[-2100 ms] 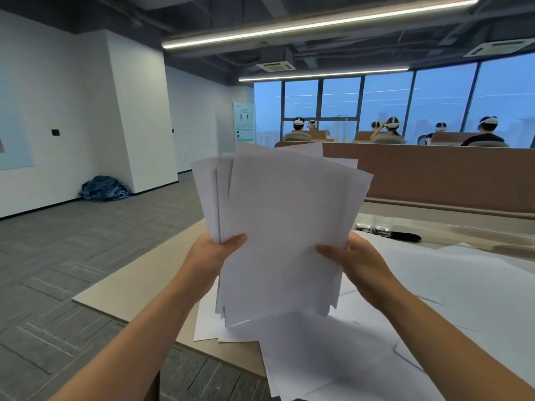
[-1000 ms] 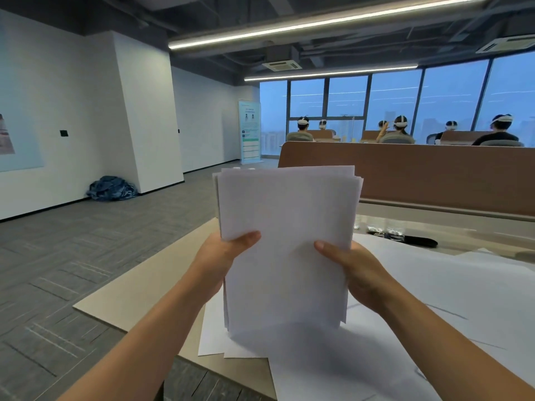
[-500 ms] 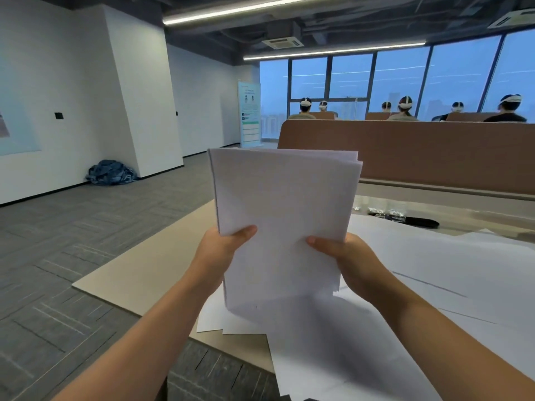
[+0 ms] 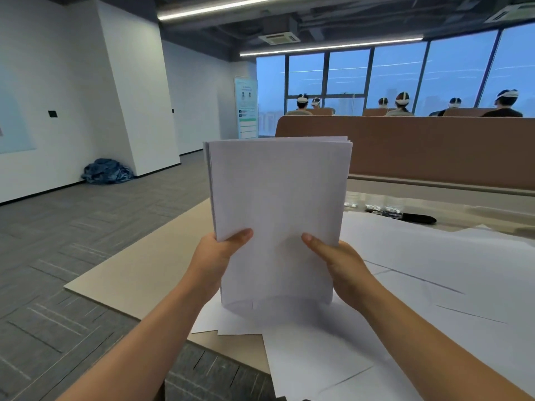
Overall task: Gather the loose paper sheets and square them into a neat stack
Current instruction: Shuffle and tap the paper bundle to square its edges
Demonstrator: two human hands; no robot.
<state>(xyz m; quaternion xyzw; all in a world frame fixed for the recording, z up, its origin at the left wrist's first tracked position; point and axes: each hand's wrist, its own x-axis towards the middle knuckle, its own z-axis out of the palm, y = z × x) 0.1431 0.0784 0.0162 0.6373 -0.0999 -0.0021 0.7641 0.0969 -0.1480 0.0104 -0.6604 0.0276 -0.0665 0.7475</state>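
left grip (image 4: 215, 253) and right grip (image 4: 341, 261) pinch upright paper stack (image 4: 278, 198); beige desk (image 4: 139, 273) strewn with sheets (image 4: 434, 270), grey carpet (image 4: 72, 241) beside

No text is legible. The standing banner (image 4: 246, 108) near the windows carries printed blocks, too small to read. The paper stack (image 4: 278, 198) shows only faint grain, not resolvable as characters.
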